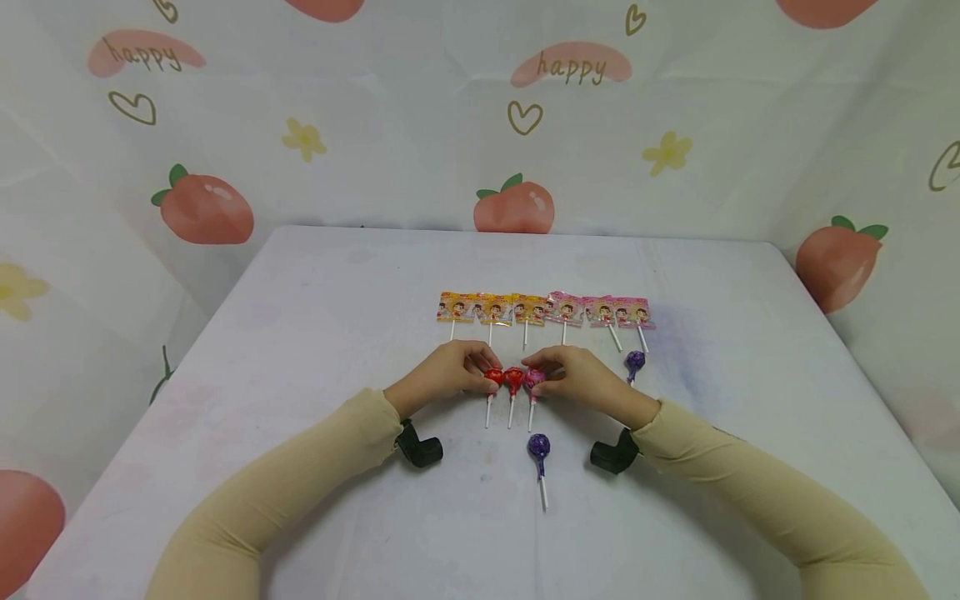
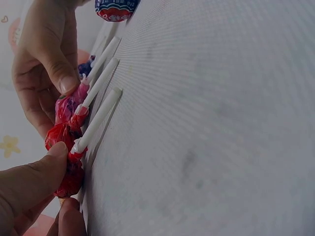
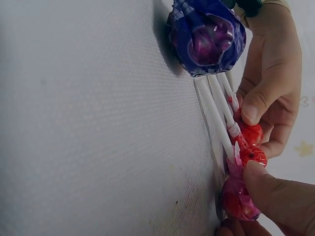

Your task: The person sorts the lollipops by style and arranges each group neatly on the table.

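Observation:
Three round lollipops lie side by side in the head view, sticks toward the person. My left hand [image 1: 447, 369] pinches the left red lollipop [image 1: 492, 376] by its wrapped head between thumb and fingers. On the other side, my right hand [image 1: 583, 380] pinches the pink lollipop [image 1: 534, 380], its thumb [image 3: 268, 189] on the wrapper in the right wrist view. Between the two sits another red lollipop [image 1: 513, 380], close against its neighbours. A purple lollipop [image 1: 538, 447] lies in front of this row, its stick pointing toward the person.
Behind the hands runs a row of flat-wrapped lollipops, several in yellow packets [image 1: 495, 310] and pink packets [image 1: 602, 312]. A second purple lollipop [image 1: 635, 362] lies beyond the right wrist, its stick partly hidden. All rest on a white-covered table [image 1: 360, 533] before a printed cloth backdrop [image 1: 420, 125].

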Action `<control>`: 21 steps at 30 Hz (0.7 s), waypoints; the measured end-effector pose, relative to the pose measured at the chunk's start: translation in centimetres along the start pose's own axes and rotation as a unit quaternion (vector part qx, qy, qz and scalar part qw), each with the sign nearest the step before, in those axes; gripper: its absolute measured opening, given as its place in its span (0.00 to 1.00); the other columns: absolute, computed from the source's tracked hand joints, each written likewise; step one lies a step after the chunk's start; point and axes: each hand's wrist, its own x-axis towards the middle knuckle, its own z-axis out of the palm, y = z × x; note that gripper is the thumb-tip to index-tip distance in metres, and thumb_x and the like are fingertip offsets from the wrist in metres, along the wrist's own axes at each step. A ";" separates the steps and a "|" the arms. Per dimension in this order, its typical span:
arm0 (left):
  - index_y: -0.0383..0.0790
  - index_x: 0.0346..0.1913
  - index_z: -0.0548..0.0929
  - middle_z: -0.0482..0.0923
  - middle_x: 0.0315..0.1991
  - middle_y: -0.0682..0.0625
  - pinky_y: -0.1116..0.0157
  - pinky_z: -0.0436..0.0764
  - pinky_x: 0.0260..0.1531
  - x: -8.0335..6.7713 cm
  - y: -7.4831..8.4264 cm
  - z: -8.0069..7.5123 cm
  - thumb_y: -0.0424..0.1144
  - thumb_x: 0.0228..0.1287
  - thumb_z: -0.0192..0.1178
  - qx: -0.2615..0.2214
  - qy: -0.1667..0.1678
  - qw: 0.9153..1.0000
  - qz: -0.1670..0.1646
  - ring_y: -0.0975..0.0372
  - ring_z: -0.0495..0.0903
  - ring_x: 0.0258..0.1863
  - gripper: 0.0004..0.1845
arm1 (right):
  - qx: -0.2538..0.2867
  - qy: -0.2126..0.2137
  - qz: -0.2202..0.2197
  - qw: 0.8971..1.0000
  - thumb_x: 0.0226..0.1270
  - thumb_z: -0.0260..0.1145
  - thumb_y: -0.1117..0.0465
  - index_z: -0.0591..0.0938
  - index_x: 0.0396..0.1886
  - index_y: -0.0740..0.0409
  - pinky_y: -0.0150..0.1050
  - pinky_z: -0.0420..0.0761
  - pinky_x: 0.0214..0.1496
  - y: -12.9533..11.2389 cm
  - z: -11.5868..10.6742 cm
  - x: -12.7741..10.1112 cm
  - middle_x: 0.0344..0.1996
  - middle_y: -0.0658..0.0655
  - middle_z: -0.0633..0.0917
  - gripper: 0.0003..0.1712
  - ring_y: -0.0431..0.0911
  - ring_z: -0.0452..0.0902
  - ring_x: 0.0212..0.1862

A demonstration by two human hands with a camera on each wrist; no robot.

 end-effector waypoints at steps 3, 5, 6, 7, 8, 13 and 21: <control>0.46 0.37 0.82 0.79 0.35 0.52 0.68 0.74 0.30 0.0 0.0 0.0 0.40 0.47 0.72 -0.003 0.000 1.000 -0.001 0.62 0.76 0.30 0.13 | 0.000 0.000 -0.001 1.000 0.52 0.71 0.62 0.80 0.51 0.61 0.42 0.76 0.50 0.0 0.0 0.0 0.45 0.56 0.83 0.23 0.47 0.79 0.46; 0.46 0.37 0.82 0.79 0.35 0.52 0.68 0.74 0.29 0.0 -0.1 0.0 0.40 0.47 0.72 -0.004 0.000 1.000 -0.002 0.62 0.76 0.30 0.13 | 0.004 0.001 0.002 1.000 0.53 0.71 0.63 0.80 0.51 0.61 0.42 0.76 0.50 0.0 -0.1 -0.1 0.46 0.57 0.82 0.24 0.47 0.79 0.47; 0.46 0.37 0.82 0.79 0.35 0.52 0.68 0.74 0.29 0.0 -0.1 0.0 0.39 0.47 0.72 -0.005 0.001 1.000 -0.001 0.62 0.76 0.30 0.13 | 0.008 0.001 0.005 1.000 0.53 0.71 0.63 0.80 0.51 0.61 0.42 0.76 0.50 -0.1 -0.1 -0.1 0.46 0.57 0.82 0.23 0.48 0.79 0.48; 0.46 0.37 0.82 0.79 0.34 0.52 0.68 0.74 0.29 0.1 -0.1 0.0 0.39 0.47 0.72 -0.005 0.001 1.000 -0.002 0.62 0.76 0.30 0.13 | 0.011 0.000 0.005 1.000 0.53 0.71 0.63 0.80 0.51 0.61 0.42 0.76 0.50 -0.1 -0.1 -0.2 0.47 0.57 0.82 0.24 0.48 0.79 0.48; 0.46 0.37 0.82 0.79 0.34 0.52 0.68 0.74 0.29 0.1 -0.1 0.0 0.39 0.47 0.72 -0.005 0.001 1.000 -0.002 0.62 0.76 0.30 0.13 | 0.016 0.000 0.008 1.000 0.53 0.71 0.63 0.80 0.51 0.61 0.42 0.76 0.51 -0.1 -0.1 -0.2 0.47 0.57 0.82 0.24 0.48 0.78 0.48; 0.46 0.37 0.82 0.79 0.34 0.53 0.68 0.74 0.29 0.1 -0.1 0.1 0.39 0.47 0.72 -0.005 0.001 1.000 -0.002 0.63 0.76 0.29 0.13 | 0.030 0.002 0.012 0.999 0.53 0.71 0.61 0.79 0.52 0.60 0.44 0.75 0.51 0.1 -0.1 -0.3 0.48 0.57 0.82 0.24 0.49 0.79 0.49; 0.46 0.37 0.82 0.78 0.34 0.52 0.68 0.74 0.29 0.2 0.0 0.0 0.39 0.47 0.72 -0.004 0.000 1.000 -0.005 0.62 0.76 0.30 0.13 | 0.073 0.035 -0.025 0.996 0.57 0.68 0.60 0.77 0.55 0.60 0.45 0.75 0.52 -0.2 -1.4 -1.7 0.52 0.60 0.79 0.24 0.52 0.76 0.53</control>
